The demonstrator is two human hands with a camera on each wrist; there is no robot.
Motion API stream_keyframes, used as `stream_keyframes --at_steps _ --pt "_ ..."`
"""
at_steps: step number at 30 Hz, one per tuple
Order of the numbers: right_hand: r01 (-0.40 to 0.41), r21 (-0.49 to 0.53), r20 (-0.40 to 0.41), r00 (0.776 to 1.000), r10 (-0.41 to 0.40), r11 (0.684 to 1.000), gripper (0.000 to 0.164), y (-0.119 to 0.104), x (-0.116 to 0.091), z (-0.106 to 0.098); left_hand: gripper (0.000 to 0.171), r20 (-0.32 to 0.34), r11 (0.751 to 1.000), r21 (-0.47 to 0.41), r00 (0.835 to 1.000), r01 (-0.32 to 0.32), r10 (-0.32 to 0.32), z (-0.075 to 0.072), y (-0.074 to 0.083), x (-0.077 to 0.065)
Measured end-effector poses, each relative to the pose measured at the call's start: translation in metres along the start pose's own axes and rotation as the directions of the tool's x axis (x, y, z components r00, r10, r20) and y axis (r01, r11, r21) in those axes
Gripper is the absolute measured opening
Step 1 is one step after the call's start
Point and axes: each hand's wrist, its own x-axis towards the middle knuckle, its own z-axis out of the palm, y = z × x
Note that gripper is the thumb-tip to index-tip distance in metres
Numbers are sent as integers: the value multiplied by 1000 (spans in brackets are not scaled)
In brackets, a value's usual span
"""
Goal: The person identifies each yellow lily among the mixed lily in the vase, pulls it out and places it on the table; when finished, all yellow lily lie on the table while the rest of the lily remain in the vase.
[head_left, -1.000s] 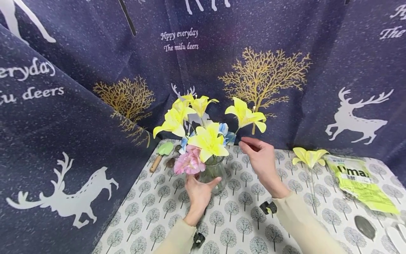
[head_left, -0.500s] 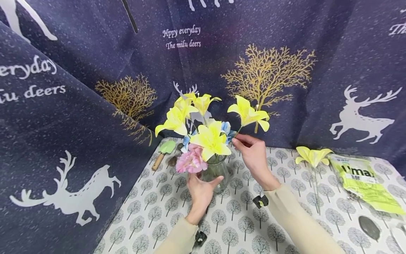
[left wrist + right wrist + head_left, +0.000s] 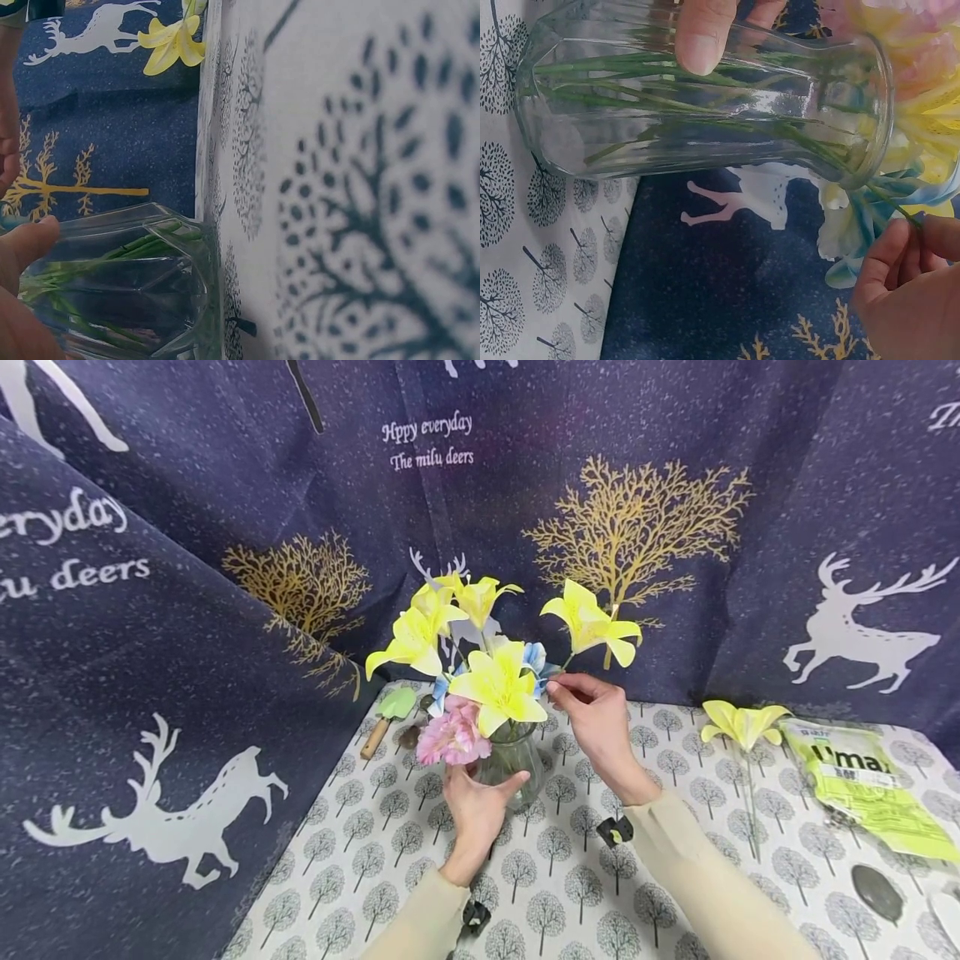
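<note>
A clear glass vase (image 3: 519, 777) stands upright on the table, green stems (image 3: 622, 97) visible inside it. My left hand (image 3: 476, 810) grips its side, thumb across the front; the other fingers are partly hidden. At the right of the bouquet, my right hand (image 3: 600, 727) pinches the green stem (image 3: 889, 201) of a yellow lily (image 3: 588, 622) just above the vase rim. That stem runs down into the vase. Further yellow lilies (image 3: 502, 689), a pink flower (image 3: 453, 732) and blue flowers (image 3: 536, 657) fill the vase's mouth.
A loose yellow lily (image 3: 746, 724) lies to the right, near a green-and-white bag (image 3: 862, 785) and a dark stone (image 3: 877, 893). Behind the vase at left lies a small green trowel (image 3: 387, 714) beside dark stones (image 3: 409, 737). A deer-patterned cloth (image 3: 480, 527) hangs behind the table.
My right hand has moved left and its fingertips have closed on the lily's stem. My left hand keeps its grip on the vase. The head view has shifted slightly.
</note>
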Motion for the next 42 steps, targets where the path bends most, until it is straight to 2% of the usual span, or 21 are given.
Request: stream_keyframes --at_steps 7,14,25,31,36,42 --pt "67 75 -53 997 -63 995 26 -4 1 -3 99 5 1000 -9 1000 20 -20 0 1 0" --pt "141 118 -101 986 -130 983 25 -13 0 -10 100 -2 1000 -12 1000 11 -11 1 -2 1" --pt "203 248 -201 967 -154 947 24 -30 3 -26 99 3 1000 -20 1000 24 -24 1 -2 0" --pt "274 347 -256 948 -191 897 20 -36 4 -31 100 5 1000 -17 1000 20 -20 1 -1 -1" --pt "340 426 -309 926 -218 838 16 -42 5 -39 100 1 1000 -5 1000 26 -26 1 0 -2" --pt "401 483 -360 901 -241 778 24 -51 6 -54 99 2 1000 -5 1000 31 -31 0 -1 -1"
